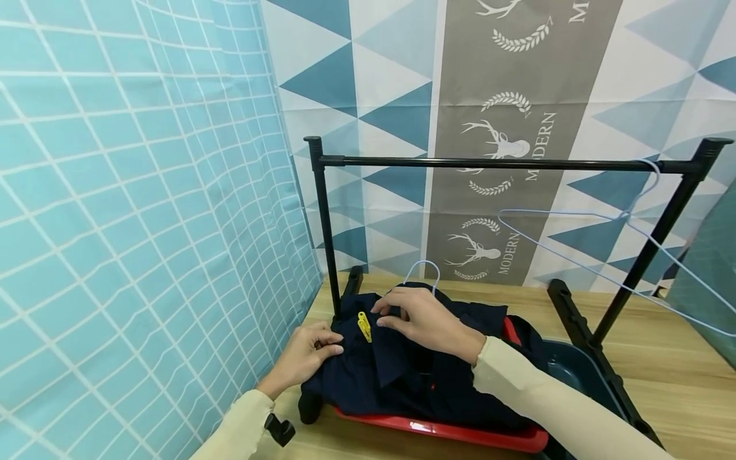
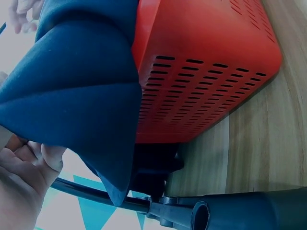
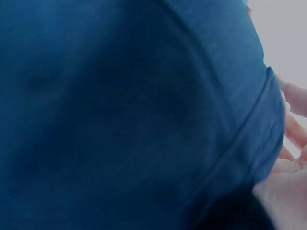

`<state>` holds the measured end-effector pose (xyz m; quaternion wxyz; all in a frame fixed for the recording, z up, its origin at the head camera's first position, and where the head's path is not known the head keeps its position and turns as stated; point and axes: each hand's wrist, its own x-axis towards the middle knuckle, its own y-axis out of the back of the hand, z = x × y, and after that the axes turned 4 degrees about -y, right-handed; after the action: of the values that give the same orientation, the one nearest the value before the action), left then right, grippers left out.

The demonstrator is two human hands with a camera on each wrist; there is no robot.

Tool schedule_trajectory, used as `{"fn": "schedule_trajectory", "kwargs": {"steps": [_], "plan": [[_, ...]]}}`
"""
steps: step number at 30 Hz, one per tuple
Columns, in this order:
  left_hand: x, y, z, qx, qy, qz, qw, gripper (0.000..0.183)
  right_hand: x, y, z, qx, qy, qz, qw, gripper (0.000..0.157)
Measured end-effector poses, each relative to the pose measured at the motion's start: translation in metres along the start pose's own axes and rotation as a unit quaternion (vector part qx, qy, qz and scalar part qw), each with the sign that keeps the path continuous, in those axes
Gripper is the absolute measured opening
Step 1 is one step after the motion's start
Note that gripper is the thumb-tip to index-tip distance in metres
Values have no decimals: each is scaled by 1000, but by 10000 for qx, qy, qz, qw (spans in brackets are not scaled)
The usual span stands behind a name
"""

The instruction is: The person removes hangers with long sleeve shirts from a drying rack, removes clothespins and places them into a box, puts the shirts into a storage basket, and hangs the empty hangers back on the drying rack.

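A dark navy garment point(image 1: 356, 383) lies bunched over a red basket point(image 1: 448, 431), its kind unclear in the folds. From its top rises the hook of a light blue hanger point(image 1: 422, 262). My left hand point(image 1: 307, 354) pinches the garment's left edge; the left wrist view shows its fingers partly behind the cloth point(image 2: 81, 96). A yellow clothes peg point(image 1: 365, 326) sits on the fabric between my hands. Just right of the peg is my right hand point(image 1: 428, 319), fingers bent and thumb apart from them. Cloth point(image 3: 120, 120) fills most of the right wrist view.
A black clothes rack's bar point(image 1: 460, 163) runs across above the garment. Another light blue hanger point(image 1: 575, 212) hangs at its right end. A dark basin point(image 1: 563, 364) stands beside the red basket on the wooden surface point(image 1: 678, 383). A blue checked sheet point(image 1: 144, 223) borders the left side.
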<state>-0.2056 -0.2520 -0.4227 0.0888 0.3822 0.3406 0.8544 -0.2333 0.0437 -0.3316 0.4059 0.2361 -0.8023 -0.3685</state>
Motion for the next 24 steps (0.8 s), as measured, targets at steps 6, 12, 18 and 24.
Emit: {"fn": "schedule_trajectory", "kwargs": {"steps": [6,12,18,24], "plan": [[-1,2,0,-9,3,0,10000,14,16,-12,-14,-175,-113,-406,9990,38],[0,1,0,50,-45,-40,10000,14,25,-21,-22,-441,-626,-835,9936,58],[0,1,2,43,-67,-64,9999,15,29,-24,-21,-518,-709,-706,9936,51],[-1,2,0,24,-98,-56,9999,15,29,-26,-20,-489,-562,-815,9939,30]]}}
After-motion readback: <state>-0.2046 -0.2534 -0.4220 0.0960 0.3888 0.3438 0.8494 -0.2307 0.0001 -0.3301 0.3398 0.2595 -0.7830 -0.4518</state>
